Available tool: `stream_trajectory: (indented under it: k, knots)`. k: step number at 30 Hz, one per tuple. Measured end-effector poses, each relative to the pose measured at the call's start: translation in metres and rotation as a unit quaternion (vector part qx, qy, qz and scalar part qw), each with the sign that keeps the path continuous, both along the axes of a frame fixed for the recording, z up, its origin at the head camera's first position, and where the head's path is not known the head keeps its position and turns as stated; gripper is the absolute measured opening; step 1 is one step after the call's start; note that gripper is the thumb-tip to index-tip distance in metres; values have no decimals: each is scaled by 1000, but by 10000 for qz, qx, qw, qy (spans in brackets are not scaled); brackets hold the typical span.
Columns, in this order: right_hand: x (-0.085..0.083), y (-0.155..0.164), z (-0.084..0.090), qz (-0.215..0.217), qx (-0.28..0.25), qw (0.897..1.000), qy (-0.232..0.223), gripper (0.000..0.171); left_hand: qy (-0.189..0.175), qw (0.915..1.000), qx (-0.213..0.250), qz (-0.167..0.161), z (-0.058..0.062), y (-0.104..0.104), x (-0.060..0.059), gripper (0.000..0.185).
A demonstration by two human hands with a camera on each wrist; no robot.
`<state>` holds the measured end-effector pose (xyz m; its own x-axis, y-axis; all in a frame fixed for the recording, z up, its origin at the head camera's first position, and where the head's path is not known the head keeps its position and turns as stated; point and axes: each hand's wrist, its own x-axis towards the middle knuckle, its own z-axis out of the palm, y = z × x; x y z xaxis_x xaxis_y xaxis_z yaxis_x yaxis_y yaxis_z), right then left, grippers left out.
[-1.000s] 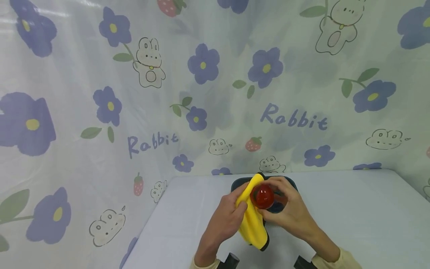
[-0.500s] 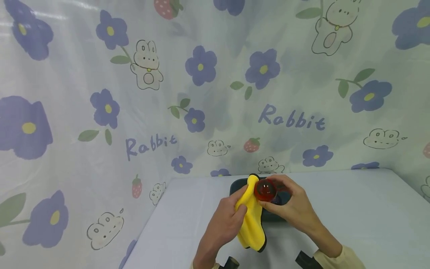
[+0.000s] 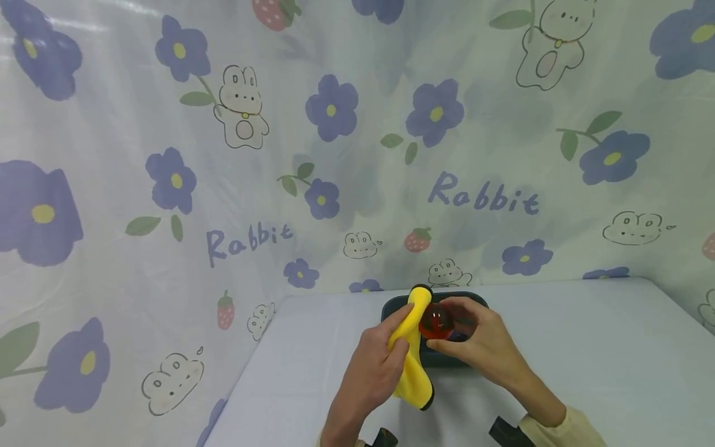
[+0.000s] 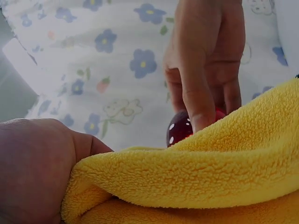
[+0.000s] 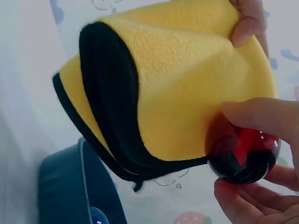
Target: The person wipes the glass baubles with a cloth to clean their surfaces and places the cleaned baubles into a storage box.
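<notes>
Both hands are bare, with no rings or gloves. The right hand ends in a pale cream sleeve at the wrist. A dark camera mount sits by that cuff, and another black mount sits under the left hand.

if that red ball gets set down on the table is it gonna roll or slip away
Probably yes. The red ball looks round and glossy, so it would likely roll on the flat table. Its shiny surface hints it may be slippery; the right hand pinches it with several fingertips. Weight and fragility can't be told.
</notes>
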<state>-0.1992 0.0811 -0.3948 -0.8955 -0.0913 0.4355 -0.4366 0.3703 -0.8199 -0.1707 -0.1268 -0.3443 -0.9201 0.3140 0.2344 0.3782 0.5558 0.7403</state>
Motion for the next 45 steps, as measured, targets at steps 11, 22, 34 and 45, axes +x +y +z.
stream_trajectory:
  k: [11, 22, 34, 45]
  knots:
    - [4, -7, -6, 635, 124, 9975, 292, 55, 430, 9990, -108, -108, -5, -1, -5, 50]
    - [10, -13, -1, 1010, 364, 9931, 474, 60, 509, 9981, -229, -258, -12, -7, -15, 46]
    - [13, -10, -1, 1204, 250, 9889, 830, 60, 74, 9988, 72, -489, -12, -15, -19, 46]
    - [13, -11, 0, 963, 69, 9890, 1117, 61, -242, 9971, 288, -654, -9, -17, -20, 46]
